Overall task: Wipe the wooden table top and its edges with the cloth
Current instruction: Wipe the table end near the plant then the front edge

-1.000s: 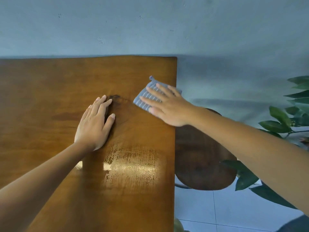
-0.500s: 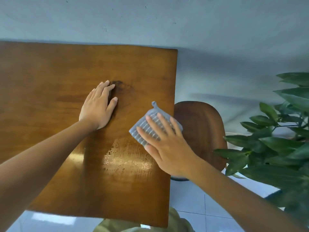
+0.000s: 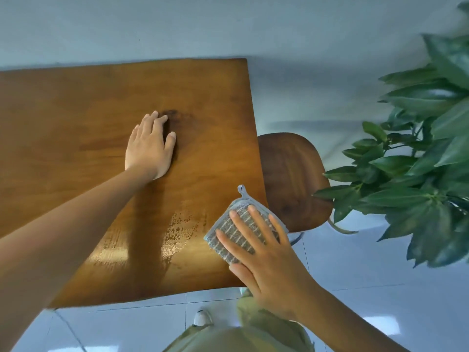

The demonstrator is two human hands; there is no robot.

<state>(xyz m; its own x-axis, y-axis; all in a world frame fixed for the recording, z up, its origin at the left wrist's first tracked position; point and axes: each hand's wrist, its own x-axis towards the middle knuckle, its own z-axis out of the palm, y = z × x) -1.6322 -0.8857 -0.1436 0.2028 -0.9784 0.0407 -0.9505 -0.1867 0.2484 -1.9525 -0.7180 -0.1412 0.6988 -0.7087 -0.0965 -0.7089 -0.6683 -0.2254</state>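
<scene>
One cloth (image 3: 232,226): small, square, grey with pale stripes, light blue border, hanging loop at one corner. Lies at the tabletop's (image 3: 76,118) near right corner, overhanging the right edge. Right hand (image 3: 264,252) presses it flat, fingers straight and spread. Left hand (image 3: 149,146) rests palm-down mid-tabletop, fingers extended, holding nothing. One wooden stool (image 3: 291,174) just beside the right edge. One leafy plant (image 3: 418,161) further right.
</scene>
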